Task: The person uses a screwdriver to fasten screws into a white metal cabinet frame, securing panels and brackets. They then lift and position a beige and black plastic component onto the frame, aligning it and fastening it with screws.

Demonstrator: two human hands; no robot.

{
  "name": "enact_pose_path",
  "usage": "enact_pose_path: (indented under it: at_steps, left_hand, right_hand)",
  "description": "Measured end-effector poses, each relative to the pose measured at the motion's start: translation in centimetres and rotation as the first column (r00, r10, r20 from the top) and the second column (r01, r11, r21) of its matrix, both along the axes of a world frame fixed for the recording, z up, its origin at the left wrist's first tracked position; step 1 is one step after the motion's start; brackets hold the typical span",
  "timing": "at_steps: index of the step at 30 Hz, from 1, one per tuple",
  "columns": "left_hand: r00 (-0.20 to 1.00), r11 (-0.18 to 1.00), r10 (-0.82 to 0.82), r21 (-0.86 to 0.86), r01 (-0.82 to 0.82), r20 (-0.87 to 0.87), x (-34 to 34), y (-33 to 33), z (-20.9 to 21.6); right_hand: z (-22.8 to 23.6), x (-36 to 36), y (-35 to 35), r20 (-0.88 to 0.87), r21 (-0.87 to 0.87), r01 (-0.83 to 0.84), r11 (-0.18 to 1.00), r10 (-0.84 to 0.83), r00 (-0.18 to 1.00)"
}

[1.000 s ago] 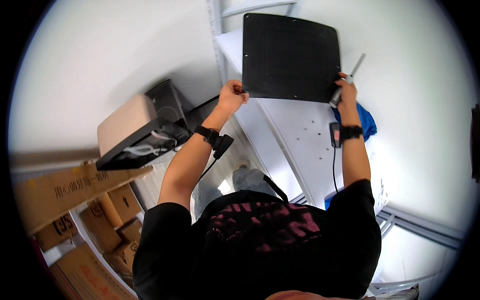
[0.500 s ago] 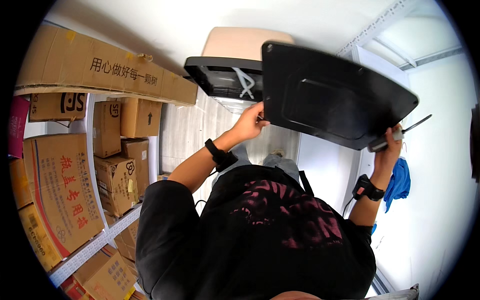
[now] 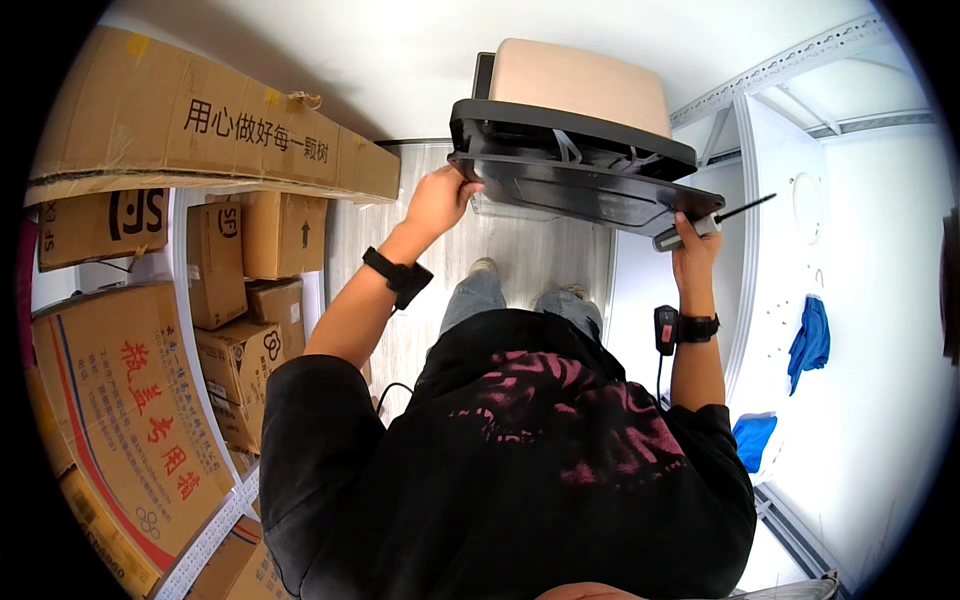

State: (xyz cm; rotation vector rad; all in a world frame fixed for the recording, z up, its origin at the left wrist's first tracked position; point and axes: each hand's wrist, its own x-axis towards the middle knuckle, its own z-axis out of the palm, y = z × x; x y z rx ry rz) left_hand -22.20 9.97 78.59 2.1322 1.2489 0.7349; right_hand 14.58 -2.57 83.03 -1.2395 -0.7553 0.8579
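A flat black panel (image 3: 570, 195) with rounded corners is held across in front of me, tilted so its face looks narrow. My left hand (image 3: 440, 203) pinches its left corner. At its right end my right hand (image 3: 697, 250) grips the edge along with a screwdriver (image 3: 745, 205), whose shaft points out to the right. Just beyond the panel stands a beige, rounded body (image 3: 585, 85) with a black open rim (image 3: 560, 120); pale strips show inside it. The panel lies close along that rim, and I cannot tell whether they touch.
A long cardboard box (image 3: 215, 120) juts out at upper left above shelves of several cardboard boxes (image 3: 130, 390). White metal shelving (image 3: 745, 200) stands at the right, near hanging blue cloth (image 3: 810, 340). Wood-look floor (image 3: 365, 250) lies below.
The black panel has swung from a raised, broad-facing pose to a flatter one along the black rim. Both hands have moved left with it, keeping hold; the screwdriver stays in my right hand.
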Motion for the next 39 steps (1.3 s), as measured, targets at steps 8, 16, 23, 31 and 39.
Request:
enact_pose_path:
  at_steps: [8,16,23,31,39]
  left_hand:
    - [0.990,0.999,0.007,0.042,-0.001,-0.140,-0.9,1.8,0.0]
    - [0.987,0.998,0.012,0.068,-0.001,-0.158,-1.7,2.4,-0.2]
    - [0.986,0.994,0.044,0.101,-0.028,-0.162,-2.0,2.4,-0.9]
    - [0.988,0.993,0.039,0.116,-0.021,-0.152,-2.1,2.4,-0.6]
    - [0.986,0.998,0.012,0.069,-0.001,-0.166,-1.2,2.3,1.3]
  right_hand:
    - [-0.9,-0.8,1.9,0.164,-0.086,0.023,0.996,-0.009,0.986]
    - [-2.9,-1.5,2.9,0.193,-0.085,0.036,0.996,-0.019,0.981]
    - [-4.2,-2.1,3.3,0.182,-0.069,0.083,0.994,-0.070,0.981]
    - [-3.2,-2.3,3.2,0.180,-0.047,0.083,0.995,-0.073,0.981]
    - [-4.7,-2.0,2.9,0.198,-0.048,0.135,0.990,-0.123,0.973]
